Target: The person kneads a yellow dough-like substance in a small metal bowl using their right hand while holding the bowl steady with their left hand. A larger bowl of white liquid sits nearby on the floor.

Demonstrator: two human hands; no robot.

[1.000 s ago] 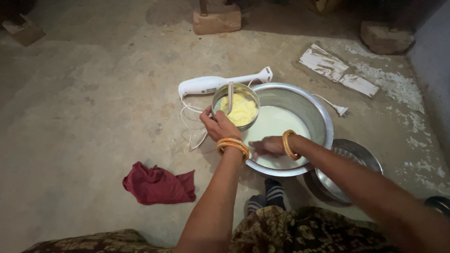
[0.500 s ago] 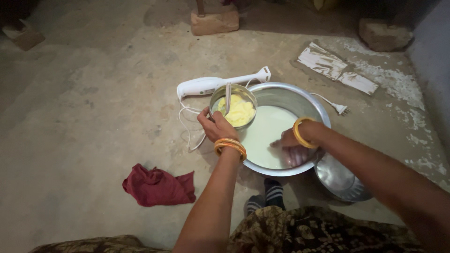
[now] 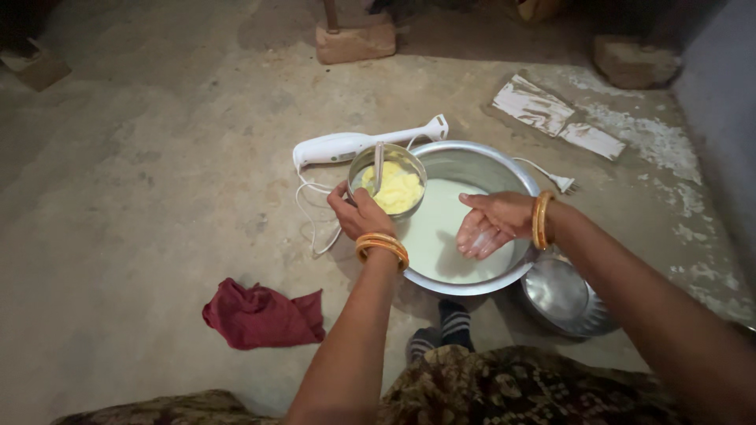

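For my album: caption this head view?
Left hand steadies butter bowl; wet right hand above milky basin.

We see L hand (image 3: 358, 214) out fwd, fingers curled in a grip, palm down, arm near straight. R hand (image 3: 488, 224) raised — palm up, fingers loosely cupped, wet. Bangles on both wrists; R forearm angled in from lower right.
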